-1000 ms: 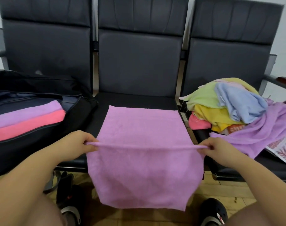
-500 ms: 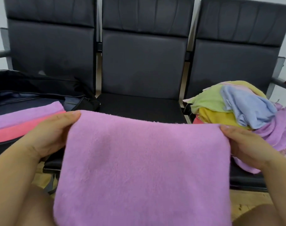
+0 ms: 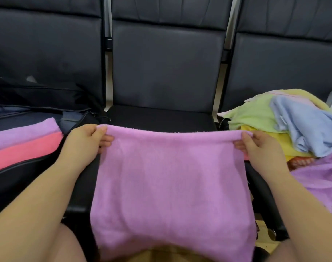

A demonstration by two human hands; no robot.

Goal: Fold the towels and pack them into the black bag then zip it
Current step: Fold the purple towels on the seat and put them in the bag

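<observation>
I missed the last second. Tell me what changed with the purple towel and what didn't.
Both hands, left hand and right hand, lifted the purple towel off the middle seat; it now hangs from its top edge. The grip never released. Black bag and towel pile are unchanged.

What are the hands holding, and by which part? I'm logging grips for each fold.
Both hold the pink-purple towel by its top edge: left hand pinches the left corner, right hand the right corner.
</observation>
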